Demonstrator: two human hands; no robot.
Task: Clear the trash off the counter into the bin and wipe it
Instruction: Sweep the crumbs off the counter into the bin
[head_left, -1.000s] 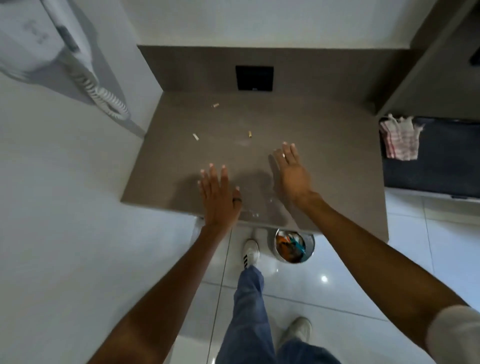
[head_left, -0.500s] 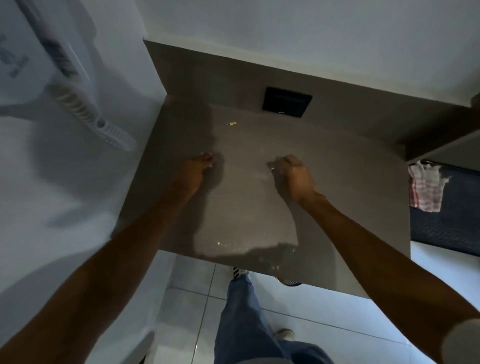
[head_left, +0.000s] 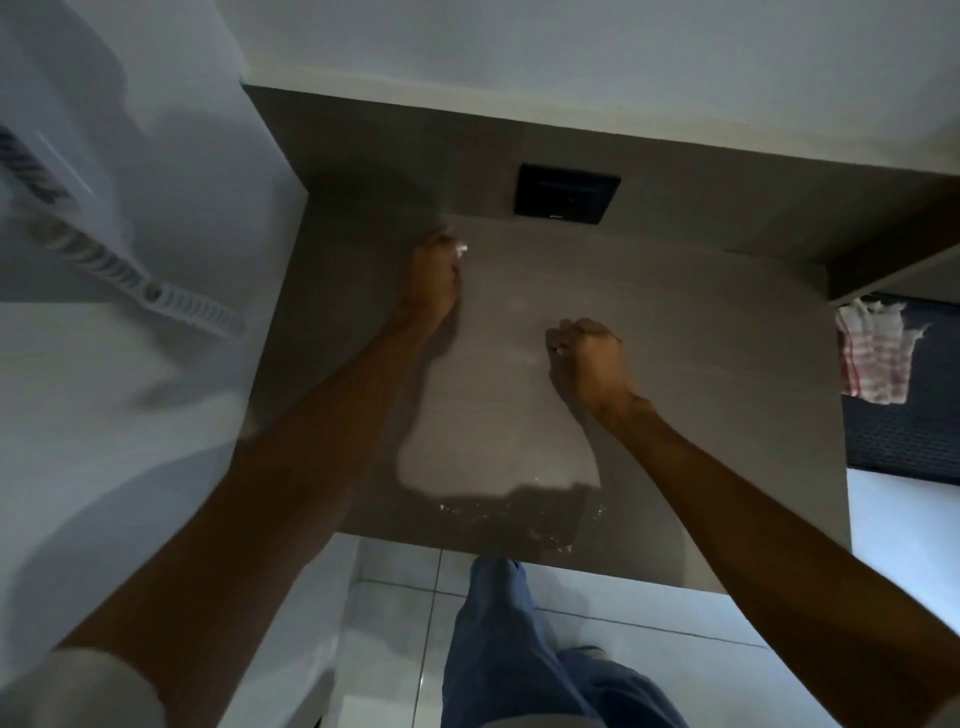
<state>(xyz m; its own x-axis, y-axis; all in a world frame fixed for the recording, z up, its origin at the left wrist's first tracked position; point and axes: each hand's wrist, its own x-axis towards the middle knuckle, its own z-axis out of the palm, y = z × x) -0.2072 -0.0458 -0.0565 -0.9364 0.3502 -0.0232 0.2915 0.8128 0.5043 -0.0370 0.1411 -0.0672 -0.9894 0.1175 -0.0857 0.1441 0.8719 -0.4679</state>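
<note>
The brown counter (head_left: 701, 415) fills the middle of the view. My left hand (head_left: 434, 280) reaches to the counter's back, blurred, its fingers curled around a small pale scrap (head_left: 460, 248) at the fingertips. My right hand (head_left: 589, 361) is a closed fist resting on the middle of the counter, with a pale speck showing between thumb and fingers. Pale crumbs (head_left: 467, 510) lie scattered along the counter's front edge. A red-and-white checked cloth (head_left: 872, 358) lies to the right on a dark surface. The bin is hidden from view.
A black socket plate (head_left: 567, 195) sits in the brown back panel. A white wall unit with a coiled cord (head_left: 130, 283) hangs on the left wall. White floor tiles (head_left: 623, 608) and my jeans-clad leg (head_left: 498, 649) show below the front edge.
Both hands went from flat and open to closed over the scraps. The left hand has since moved to the scrap at the back. The view shifted forward, hiding the bin.
</note>
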